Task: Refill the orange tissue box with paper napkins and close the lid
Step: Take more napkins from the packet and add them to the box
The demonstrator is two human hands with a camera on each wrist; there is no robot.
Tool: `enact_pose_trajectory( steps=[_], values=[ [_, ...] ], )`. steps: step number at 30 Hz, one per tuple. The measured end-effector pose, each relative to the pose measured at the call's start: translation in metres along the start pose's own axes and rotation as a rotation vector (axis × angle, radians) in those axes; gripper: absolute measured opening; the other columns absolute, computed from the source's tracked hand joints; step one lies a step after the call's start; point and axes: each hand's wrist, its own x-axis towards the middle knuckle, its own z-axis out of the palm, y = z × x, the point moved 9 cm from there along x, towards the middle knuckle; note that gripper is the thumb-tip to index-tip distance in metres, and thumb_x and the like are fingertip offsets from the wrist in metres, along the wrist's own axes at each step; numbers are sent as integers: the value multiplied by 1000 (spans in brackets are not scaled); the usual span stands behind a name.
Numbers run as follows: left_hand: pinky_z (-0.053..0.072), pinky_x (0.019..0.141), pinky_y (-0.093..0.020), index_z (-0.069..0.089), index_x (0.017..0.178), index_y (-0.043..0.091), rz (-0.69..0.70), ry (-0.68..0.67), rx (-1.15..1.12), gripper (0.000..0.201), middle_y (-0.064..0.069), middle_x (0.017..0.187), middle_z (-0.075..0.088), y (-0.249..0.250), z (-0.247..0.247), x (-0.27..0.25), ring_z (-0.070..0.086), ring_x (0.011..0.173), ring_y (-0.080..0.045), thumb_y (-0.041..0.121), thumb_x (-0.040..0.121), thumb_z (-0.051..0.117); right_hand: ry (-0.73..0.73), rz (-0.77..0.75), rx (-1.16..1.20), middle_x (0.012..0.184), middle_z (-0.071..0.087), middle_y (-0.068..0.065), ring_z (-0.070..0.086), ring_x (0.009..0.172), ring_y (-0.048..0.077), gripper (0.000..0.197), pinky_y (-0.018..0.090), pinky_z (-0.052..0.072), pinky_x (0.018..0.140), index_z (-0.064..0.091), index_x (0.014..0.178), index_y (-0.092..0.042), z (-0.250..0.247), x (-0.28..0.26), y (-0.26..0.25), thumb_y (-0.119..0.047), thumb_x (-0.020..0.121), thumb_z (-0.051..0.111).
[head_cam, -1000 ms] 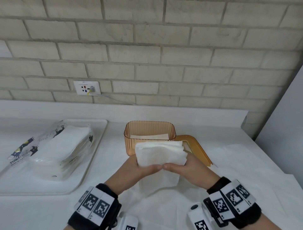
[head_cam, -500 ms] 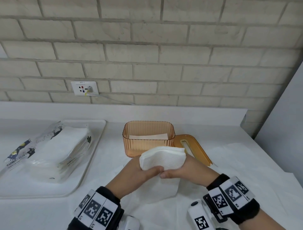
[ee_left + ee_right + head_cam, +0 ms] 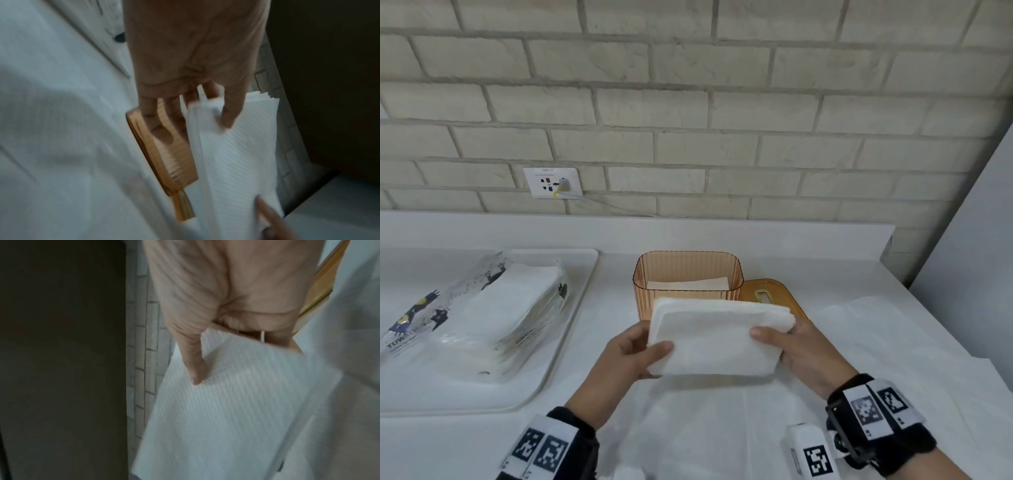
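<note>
You are gripping a thick stack of white paper napkins (image 3: pixel 717 337) with your left hand (image 3: pixel 628 354) and right hand (image 3: pixel 799 353), apparently just above the counter, directly in front of the open ribbed translucent orange tissue box (image 3: pixel 687 274).

Even soft light; wrist views blurred

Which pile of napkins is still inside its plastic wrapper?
The pack of napkins on the white tray at the left. The stack in both hands and the few in the orange tissue box are bare.
</note>
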Motion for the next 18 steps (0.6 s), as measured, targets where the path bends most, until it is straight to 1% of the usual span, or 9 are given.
enact_pose_trajectory(
  steps=[2,4,6,8,10,13,15,16,18],
  values=[
    [54,71,-21,67,110,18,-38,-76,145,34,5,103,74,-8,6,0,71,94,-15,19,78,77,4,1,11,107,71,11,68,100,28,62,35,57,79,66,108,-12,1,0,-1,-28,53,88],
    [55,80,-23,66,112,21,-66,-114,204,37,9,104,74,-15,12,-1,70,97,-12,23,77,77,23,-3,-101,104,72,9,68,97,26,52,35,55,81,63,111,-9,6,-2,-3,-23,63,79],
    [54,84,-23,63,115,28,-38,-110,238,42,12,107,72,-16,14,-1,69,99,-8,25,76,79,37,-26,-211,100,73,4,69,95,21,42,29,54,79,64,108,-12,9,-4,-6,-20,69,74],
    [52,85,-21,61,117,32,-8,-90,276,43,15,110,71,-15,11,1,67,101,-4,23,78,77,36,-49,-295,101,72,1,68,96,16,30,25,53,81,62,106,-18,11,-5,-10,-14,77,71],
    [51,90,-24,61,118,32,-8,-111,337,43,14,111,71,-19,9,2,66,102,-4,26,79,77,8,-43,-360,102,70,-2,67,95,12,30,25,53,82,57,106,-23,9,-6,-5,-8,81,68],
    [53,91,-28,65,113,28,-78,-143,433,36,10,106,73,-30,9,3,68,96,-5,26,79,77,-46,38,-542,105,66,-4,65,96,11,36,29,54,86,48,109,-27,10,-8,20,-8,85,65],
    [54,88,-26,66,109,29,-93,-150,460,31,9,101,74,-31,12,4,69,92,-4,24,80,76,-41,70,-600,107,64,-9,62,101,9,40,27,50,92,44,113,-31,10,-7,31,-8,86,62],
    [55,86,-25,66,106,30,-81,-135,470,28,10,98,74,-30,12,5,69,89,-4,23,80,75,-24,68,-600,109,64,-9,62,103,10,40,26,49,93,46,116,-29,9,-6,32,-8,86,61],
    [56,81,-24,67,98,31,-40,-89,467,20,11,91,74,-23,11,8,70,84,-5,23,81,75,3,47,-581,110,65,-6,61,106,11,39,21,49,89,49,117,-26,8,-2,26,-7,86,61]
  ],
)
